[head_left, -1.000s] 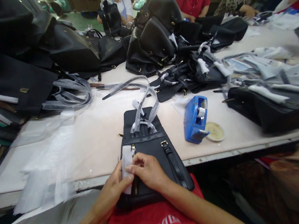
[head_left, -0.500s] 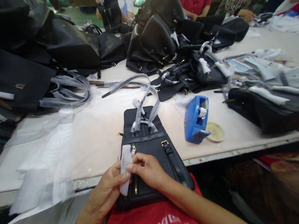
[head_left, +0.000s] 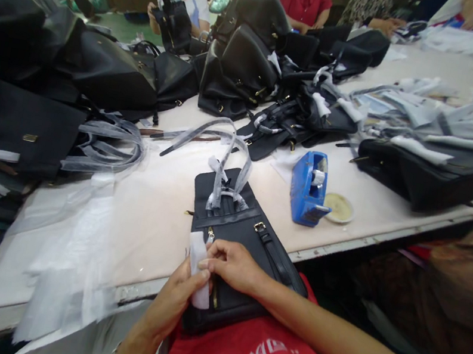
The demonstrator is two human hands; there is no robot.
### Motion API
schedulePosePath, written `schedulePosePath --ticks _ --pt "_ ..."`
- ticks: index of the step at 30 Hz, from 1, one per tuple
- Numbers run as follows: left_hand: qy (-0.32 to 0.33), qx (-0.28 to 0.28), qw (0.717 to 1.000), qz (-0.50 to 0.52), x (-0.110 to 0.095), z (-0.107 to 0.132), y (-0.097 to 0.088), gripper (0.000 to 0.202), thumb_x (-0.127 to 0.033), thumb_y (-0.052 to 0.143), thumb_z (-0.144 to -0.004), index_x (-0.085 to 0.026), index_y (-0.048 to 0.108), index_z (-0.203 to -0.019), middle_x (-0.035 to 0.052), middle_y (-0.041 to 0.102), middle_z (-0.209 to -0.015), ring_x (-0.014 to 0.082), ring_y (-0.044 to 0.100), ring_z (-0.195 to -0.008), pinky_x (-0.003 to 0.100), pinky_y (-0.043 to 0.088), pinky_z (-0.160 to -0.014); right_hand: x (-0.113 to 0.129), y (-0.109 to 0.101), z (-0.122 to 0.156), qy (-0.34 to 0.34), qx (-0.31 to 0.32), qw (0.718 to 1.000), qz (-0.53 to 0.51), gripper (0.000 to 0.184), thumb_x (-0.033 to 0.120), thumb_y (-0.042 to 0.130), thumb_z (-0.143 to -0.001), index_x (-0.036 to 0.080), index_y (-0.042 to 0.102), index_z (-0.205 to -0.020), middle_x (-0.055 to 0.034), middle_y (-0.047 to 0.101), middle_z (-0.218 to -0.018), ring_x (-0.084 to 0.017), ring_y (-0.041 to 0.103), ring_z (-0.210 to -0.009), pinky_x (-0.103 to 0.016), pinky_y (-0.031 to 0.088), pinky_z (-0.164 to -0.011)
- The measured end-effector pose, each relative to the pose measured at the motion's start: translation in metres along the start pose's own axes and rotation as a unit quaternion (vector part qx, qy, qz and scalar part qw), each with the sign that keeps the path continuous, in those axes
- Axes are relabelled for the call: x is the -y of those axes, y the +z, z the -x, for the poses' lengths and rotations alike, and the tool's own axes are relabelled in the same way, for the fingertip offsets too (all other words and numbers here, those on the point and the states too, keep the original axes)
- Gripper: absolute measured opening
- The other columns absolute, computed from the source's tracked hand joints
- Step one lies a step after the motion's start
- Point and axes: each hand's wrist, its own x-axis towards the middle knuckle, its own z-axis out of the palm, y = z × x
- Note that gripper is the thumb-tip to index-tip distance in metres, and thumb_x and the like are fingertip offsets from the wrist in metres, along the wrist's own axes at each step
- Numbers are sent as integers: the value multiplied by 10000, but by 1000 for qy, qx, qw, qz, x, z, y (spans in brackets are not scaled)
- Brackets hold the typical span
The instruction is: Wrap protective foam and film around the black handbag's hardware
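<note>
A black handbag point(head_left: 247, 245) lies half on the table edge and half on my lap, its handles wrapped in clear film. Both hands meet at its near left side, by the gold zipper. My left hand point(head_left: 172, 302) comes up from below and pinches a small white foam strip point(head_left: 198, 267) against the bag. My right hand point(head_left: 233, 267) pinches the same strip from the right, fingers closed on it. A silver bangle sits on my left wrist.
A blue tape dispenser point(head_left: 307, 186) and a small round dish point(head_left: 339, 207) stand right of the bag. Black bags are piled at the left point(head_left: 23, 123), centre back point(head_left: 247, 58) and right point(head_left: 437, 171). Loose plastic wrapping point(head_left: 73, 258) lies left. Other people sit across the table and at my right.
My left hand has slid slightly down and back along the white strip, showing the wrist bangle. The right hand stays pinched on the strip. The bag has not moved.
</note>
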Motion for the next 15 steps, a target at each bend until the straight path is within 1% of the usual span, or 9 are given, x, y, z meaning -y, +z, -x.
schedulePosePath --ticks 1,3,5,6,7,9,11,13,15 --pt "2 0 1000 -5 -1 -1 0 513 -313 728 -739 -177 595 -1215 28 635 -745 178 576 -699 284 449 -739 -2 -1 -2 5 -1 1000 1 189 268 722 -707 139 600 -771 30 574 -660 -91 528 -613 -185 388 -560" --pt "0 13 1000 -24 -2 -3 -2 530 -308 716 -745 -182 568 -1238 25 627 -749 167 564 -668 271 444 -687 -5 -5 -4 23 0 1000 -6 356 291 773 -656 142 599 -929 32 579 -690 -88 524 -607 -185 395 -554" --pt "-5 43 997 -60 -2 -5 -5 484 -294 672 -780 -169 542 -1230 15 599 -726 145 536 -620 249 424 -608 -8 -8 -6 37 14 999 -27 532 300 802 -620 144 567 -1072 31 583 -719 -81 514 -589 -183 395 -538" --pt "-6 61 995 -80 -2 -6 -5 452 -293 639 -804 -159 525 -1220 10 583 -707 140 527 -603 243 415 -581 -8 -9 -7 39 24 998 -40 561 300 805 -616 143 562 -1095 29 584 -729 -79 513 -585 -182 397 -536" --pt "-6 78 992 -95 -2 -8 -6 429 -295 603 -827 -150 501 -1219 5 567 -686 140 525 -595 244 414 -571 -8 -10 -7 37 33 997 -52 549 298 804 -616 140 568 -1086 25 584 -736 -79 515 -586 -182 400 -537" --pt "1 107 989 -107 -1 -10 -5 434 -303 538 -859 -138 435 -1247 2 558 -661 158 546 -603 267 438 -594 -7 -11 -6 32 52 995 -76 467 303 784 -643 134 586 -1030 17 586 -730 -85 532 -584 -186 409 -542" --pt "7 125 986 -107 -1 -11 -3 478 -305 496 -874 -129 360 -1296 19 586 -672 188 583 -634 300 460 -631 -5 -13 -5 30 88 991 -93 376 326 742 -695 129 589 -976 11 593 -694 -97 549 -567 -196 419 -543" --pt "7 134 985 -106 0 -11 -1 508 -293 480 -878 -118 310 -1324 36 613 -684 207 606 -649 313 462 -639 -2 -16 -5 29 120 989 -87 327 339 704 -736 126 589 -956 7 603 -667 -108 560 -562 -200 423 -541" --pt "-2 138 985 -104 -1 -12 1 499 -261 473 -876 -107 304 -1320 42 623 -681 210 614 -642 311 457 -631 2 -20 -4 14 123 991 -52 289 325 697 -746 124 605 -933 0 620 -692 -114 569 -600 -195 424 -558"
